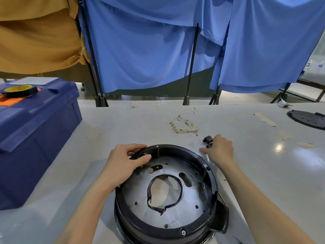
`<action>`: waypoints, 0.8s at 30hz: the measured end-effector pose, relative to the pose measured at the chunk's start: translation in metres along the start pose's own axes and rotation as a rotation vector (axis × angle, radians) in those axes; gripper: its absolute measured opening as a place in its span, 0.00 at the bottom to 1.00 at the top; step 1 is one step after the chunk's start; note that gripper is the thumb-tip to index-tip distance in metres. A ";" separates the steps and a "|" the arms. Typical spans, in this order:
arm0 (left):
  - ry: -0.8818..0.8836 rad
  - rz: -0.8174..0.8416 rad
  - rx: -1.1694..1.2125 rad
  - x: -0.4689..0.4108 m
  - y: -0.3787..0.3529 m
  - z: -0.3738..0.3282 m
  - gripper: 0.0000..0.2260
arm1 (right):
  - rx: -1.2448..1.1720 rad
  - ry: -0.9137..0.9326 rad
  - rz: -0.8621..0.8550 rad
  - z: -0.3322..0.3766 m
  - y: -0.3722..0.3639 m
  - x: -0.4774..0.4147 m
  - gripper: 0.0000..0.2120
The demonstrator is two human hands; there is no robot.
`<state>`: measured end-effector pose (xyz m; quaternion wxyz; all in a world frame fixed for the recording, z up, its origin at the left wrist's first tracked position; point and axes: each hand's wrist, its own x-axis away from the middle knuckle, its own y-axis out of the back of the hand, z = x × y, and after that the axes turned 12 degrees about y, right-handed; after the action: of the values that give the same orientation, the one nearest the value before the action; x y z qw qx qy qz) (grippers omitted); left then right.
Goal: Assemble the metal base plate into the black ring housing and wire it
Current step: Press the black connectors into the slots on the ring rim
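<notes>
Left to right: beside the dark blue plastic crate [35, 138], my left hand [125, 162] clamps thumb and fingers on the rim of the round black ring housing [177, 148], where the perforated silver metal base plate [137, 194] already lies; a slack grip could let the plate shift. Pale wires with gold terminals [183, 126] may snag. My right hand [219, 150] curls over a small black plug [206, 139], grip hidden. Scuffed grey table [123, 124]; blue curtains [140, 50] behind.

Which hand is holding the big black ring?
The left hand grips the black ring housing at its far-left rim. The right hand is off the ring, touching small black parts beside it.
</notes>
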<state>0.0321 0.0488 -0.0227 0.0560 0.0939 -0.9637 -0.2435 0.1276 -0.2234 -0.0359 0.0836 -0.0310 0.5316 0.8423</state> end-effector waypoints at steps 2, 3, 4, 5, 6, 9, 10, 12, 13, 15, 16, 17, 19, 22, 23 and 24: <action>0.009 0.000 0.012 0.000 0.000 0.001 0.13 | -0.032 -0.012 -0.043 -0.001 -0.002 0.000 0.14; 0.015 0.001 0.020 0.000 0.000 0.002 0.13 | -0.047 -0.023 -0.059 -0.002 -0.004 0.000 0.17; 0.021 0.003 0.029 0.000 0.000 0.002 0.13 | -0.074 -0.031 -0.066 -0.002 -0.004 0.000 0.18; 0.027 0.006 0.038 0.000 -0.001 0.002 0.13 | -0.111 -0.028 -0.073 0.000 -0.002 0.001 0.16; 0.030 0.009 0.045 0.000 0.000 0.003 0.13 | -0.132 -0.027 -0.065 0.000 0.000 0.002 0.11; 0.033 0.008 0.053 -0.001 0.000 0.003 0.13 | -0.136 -0.044 -0.025 0.000 0.003 0.003 0.20; 0.034 0.009 0.056 0.000 0.000 0.003 0.13 | -0.114 -0.051 -0.031 -0.001 0.004 0.004 0.20; 0.038 0.011 0.065 -0.001 0.000 0.003 0.13 | -0.073 -0.098 -0.047 -0.005 0.006 0.006 0.15; 0.042 0.012 0.068 -0.001 0.000 0.003 0.13 | -0.059 -0.119 -0.046 -0.006 0.006 0.006 0.20; 0.049 0.019 0.070 -0.001 0.000 0.003 0.13 | -0.052 -0.109 -0.049 -0.009 0.004 0.004 0.24; 0.051 0.023 0.068 0.000 0.000 0.003 0.14 | -0.070 -0.103 -0.069 -0.010 0.004 0.003 0.23; 0.052 0.026 0.066 0.000 0.000 0.003 0.14 | -0.085 -0.112 -0.077 -0.009 0.005 0.002 0.21; 0.043 0.025 0.070 0.002 0.000 0.001 0.15 | -0.109 -0.113 -0.104 -0.006 0.011 0.003 0.12; -0.038 -0.055 0.013 0.005 0.001 -0.004 0.16 | -0.281 -0.098 -0.203 0.004 0.026 0.003 0.08; -0.095 -0.100 -0.011 0.005 0.002 -0.007 0.14 | -0.395 -0.085 -0.207 0.011 0.033 0.005 0.09; -0.156 -0.130 -0.002 0.007 0.003 -0.011 0.12 | -0.537 -0.062 -0.181 0.019 0.040 0.009 0.10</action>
<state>0.0269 0.0447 -0.0115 -0.0352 0.1367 -0.9568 -0.2541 0.1129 -0.2219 0.0068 0.1634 -0.0735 0.2819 0.9426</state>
